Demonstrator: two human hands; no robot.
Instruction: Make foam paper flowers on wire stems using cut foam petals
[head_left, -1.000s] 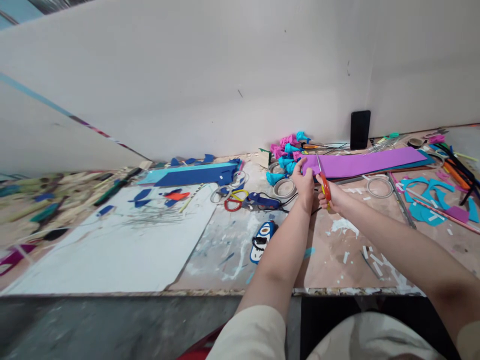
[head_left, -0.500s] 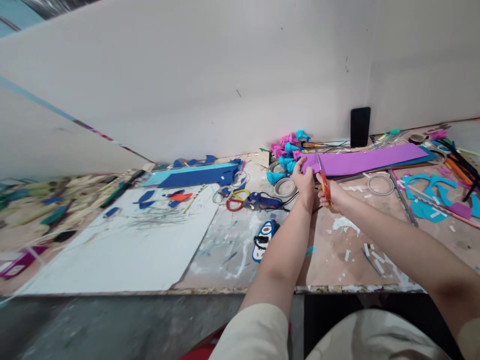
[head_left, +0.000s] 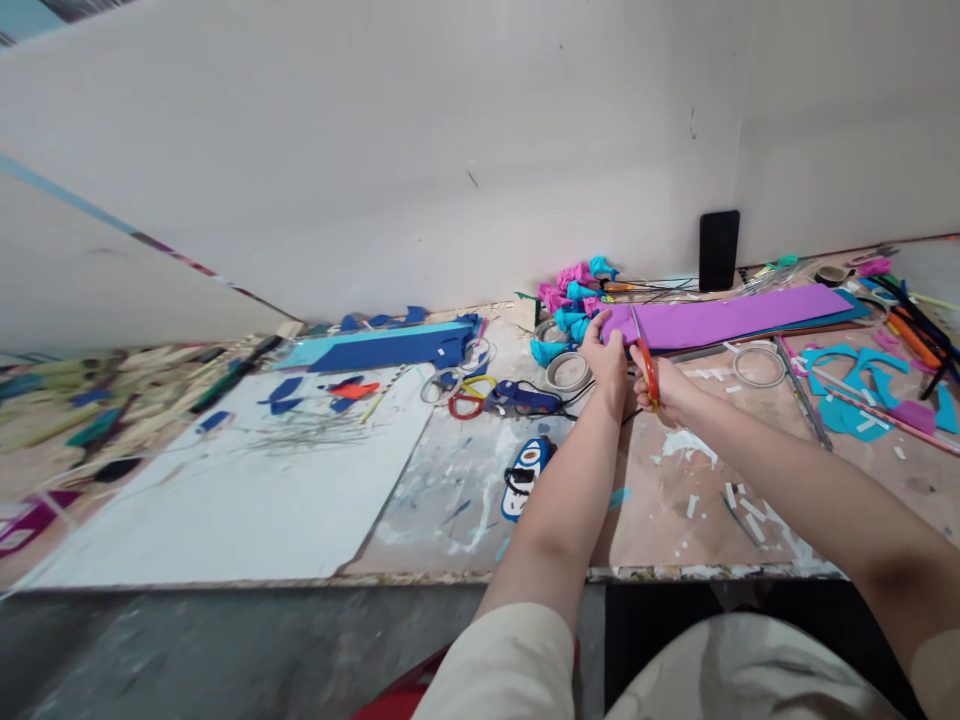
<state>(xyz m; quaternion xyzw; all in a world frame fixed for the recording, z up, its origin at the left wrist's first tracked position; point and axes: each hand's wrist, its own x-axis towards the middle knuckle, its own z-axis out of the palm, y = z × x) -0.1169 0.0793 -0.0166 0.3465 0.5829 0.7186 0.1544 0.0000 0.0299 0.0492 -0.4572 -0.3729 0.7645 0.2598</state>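
My right hand [head_left: 658,392] is closed around the orange handles of a pair of scissors [head_left: 648,368]. Their blades lie at the left part of a long purple sheet [head_left: 739,316], which looks like paper or thin foam. With its fingers pinched on the sheet's left end, my left hand [head_left: 607,355] steadies it close to the blades. A blue sheet [head_left: 851,312] shows beneath the purple one. Pink and turquoise crumpled flowers [head_left: 571,322] on dark stems sit just behind my left hand. How far the blades have cut is hard to make out.
A black phone [head_left: 718,250] leans against the wall. Tape rolls [head_left: 568,372], a glue gun [head_left: 525,397] and a blue-and-white gadget [head_left: 525,478] lie left of my arms. Further left is a white sheet [head_left: 247,510]; turquoise scraps [head_left: 851,415] are at the right.
The whole view has shifted slightly. Both hands stay at the purple sheet with nearly the same hold, and the scissors are in almost the same place.
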